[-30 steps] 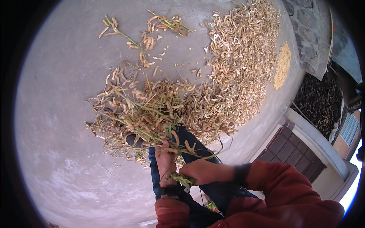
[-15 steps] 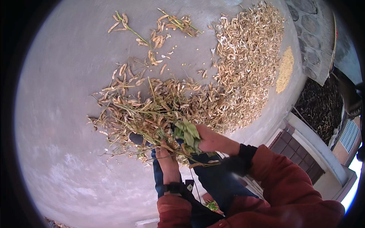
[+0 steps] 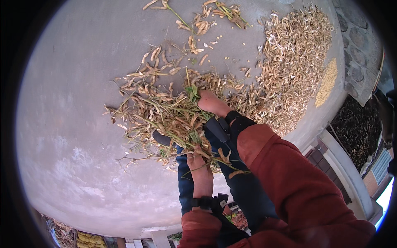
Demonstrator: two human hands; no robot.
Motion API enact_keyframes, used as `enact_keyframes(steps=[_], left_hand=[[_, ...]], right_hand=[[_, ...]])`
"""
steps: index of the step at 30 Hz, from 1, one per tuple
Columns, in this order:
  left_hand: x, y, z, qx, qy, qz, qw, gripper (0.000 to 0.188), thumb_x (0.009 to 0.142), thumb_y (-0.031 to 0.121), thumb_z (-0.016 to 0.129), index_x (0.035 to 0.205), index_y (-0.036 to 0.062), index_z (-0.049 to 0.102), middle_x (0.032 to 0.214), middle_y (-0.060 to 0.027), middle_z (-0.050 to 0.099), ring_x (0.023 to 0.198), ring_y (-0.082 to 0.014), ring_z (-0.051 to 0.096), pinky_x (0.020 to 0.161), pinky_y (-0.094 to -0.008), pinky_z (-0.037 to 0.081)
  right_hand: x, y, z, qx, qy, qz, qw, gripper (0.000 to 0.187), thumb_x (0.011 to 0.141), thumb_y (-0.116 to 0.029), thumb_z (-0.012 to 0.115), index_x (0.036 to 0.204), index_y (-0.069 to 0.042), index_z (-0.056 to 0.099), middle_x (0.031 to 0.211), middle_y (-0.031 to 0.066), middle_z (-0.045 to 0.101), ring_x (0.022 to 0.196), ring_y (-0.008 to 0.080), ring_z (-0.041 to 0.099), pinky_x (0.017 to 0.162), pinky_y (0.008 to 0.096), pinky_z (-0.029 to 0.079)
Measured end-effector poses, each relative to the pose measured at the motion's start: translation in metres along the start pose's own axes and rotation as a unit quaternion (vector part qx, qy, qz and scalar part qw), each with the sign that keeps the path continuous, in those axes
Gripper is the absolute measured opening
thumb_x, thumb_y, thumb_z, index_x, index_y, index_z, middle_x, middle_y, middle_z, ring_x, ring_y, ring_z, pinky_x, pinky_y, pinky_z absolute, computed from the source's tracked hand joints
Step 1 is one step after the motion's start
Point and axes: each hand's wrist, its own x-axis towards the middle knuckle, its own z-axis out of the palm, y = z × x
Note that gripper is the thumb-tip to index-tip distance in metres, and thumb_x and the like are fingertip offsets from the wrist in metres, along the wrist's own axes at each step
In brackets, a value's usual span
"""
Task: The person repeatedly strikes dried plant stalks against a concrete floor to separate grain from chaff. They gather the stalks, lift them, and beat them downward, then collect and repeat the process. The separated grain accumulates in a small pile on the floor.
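Dry bean stalks (image 3: pixel 159 109) with tan pods lie in a tangled heap in front of my legs. My left hand (image 3: pixel 199 164) is closed round stalks at the heap's near edge, with pods and stems sticking out to its right. Over the upper right of the heap is my right hand (image 3: pixel 211 102), its fingers curled and partly hidden. Green leaves (image 3: pixel 192 91) show at its fingertips, and it appears to grip them. Beneath the stalks, part of a dark shoe (image 3: pixel 161 138) shows.
A broad pile of loose pods (image 3: pixel 291 66) spreads to the right, with a patch of yellow beans (image 3: pixel 326 82) beyond it. A few podded stalks (image 3: pixel 182 20) lie on the concrete floor (image 3: pixel 78 95) at the far side. A stone wall (image 3: pixel 357 45) borders the right.
My right hand has moved away from my left, out over the heap, and the large leaf bunch it held shows less. The left hand still grips stalks. The whole view has shifted.
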Motion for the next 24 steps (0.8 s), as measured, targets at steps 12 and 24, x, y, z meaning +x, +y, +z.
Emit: enact_keyframes(steps=[12, 24], left_hand=[[0.004, -0.003, -0.003, -0.049, 0.004, -0.002, 0.999, 0.022, 0.083, 0.021, 0.058, 0.100, 0.0093, 0.050, 0.082, -0.0016, 0.055, 0.068, -0.0127, 0.054, 0.057, -0.0249, 0.045], [0.003, 0.000, -0.008, -0.054, 0.034, -0.029, 0.998, 0.013, 0.083, 0.018, 0.057, 0.091, 0.0093, 0.050, 0.074, -0.0025, 0.054, 0.064, -0.0126, 0.054, 0.055, -0.0247, 0.044]], right_hand=[[-0.050, 0.000, -0.113, 0.464, 0.126, 0.164, 0.861, 0.035, 0.082, -0.028, 0.063, 0.106, -0.003, 0.057, 0.097, 0.0070, 0.061, 0.076, 0.0148, 0.060, 0.058, 0.0280, 0.049], [-0.072, -0.046, -0.142, 0.760, 0.099, -0.024, 0.641, 0.032, 0.086, -0.032, 0.052, 0.100, -0.003, 0.051, 0.091, 0.0068, 0.058, 0.081, 0.0197, 0.057, 0.072, 0.0345, 0.050]])
